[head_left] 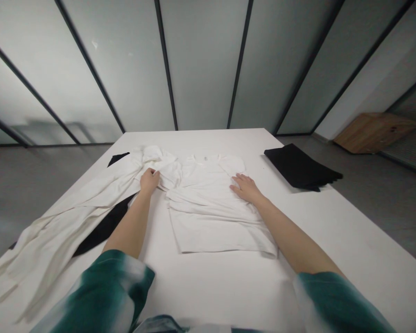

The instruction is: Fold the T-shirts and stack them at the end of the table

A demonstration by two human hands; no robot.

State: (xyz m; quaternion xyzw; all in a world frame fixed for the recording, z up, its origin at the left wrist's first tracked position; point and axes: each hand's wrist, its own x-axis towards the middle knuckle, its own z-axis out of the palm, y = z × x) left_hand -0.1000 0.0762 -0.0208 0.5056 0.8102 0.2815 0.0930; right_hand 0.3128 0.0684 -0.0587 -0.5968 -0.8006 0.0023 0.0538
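The left hand (149, 181) is curled closed on a bunched fold (161, 162) of white cloth, its fingertips sunk in and partly hidden. Where that fold meets the long cream garment (65, 222), it's hard to make out which piece it belongs to. The right hand (246, 188) lies open and flat, fingers spread, on a folded-over white T-shirt (208, 210) at the middle of the frame. That shirt's upper part is rumpled and its layers are hard to separate.

The cream garment trails left and runs off the lower-left edge of the frame, over a black cloth (104, 230) that is mostly covered. At the right of the counter (222, 141) sits a folded black cloth pile (300, 166), well apart from both hands. Green-and-white sleeves (107, 286) are cut off by the bottom of the frame, and a wooden box (374, 132) stands on the floor at far right.
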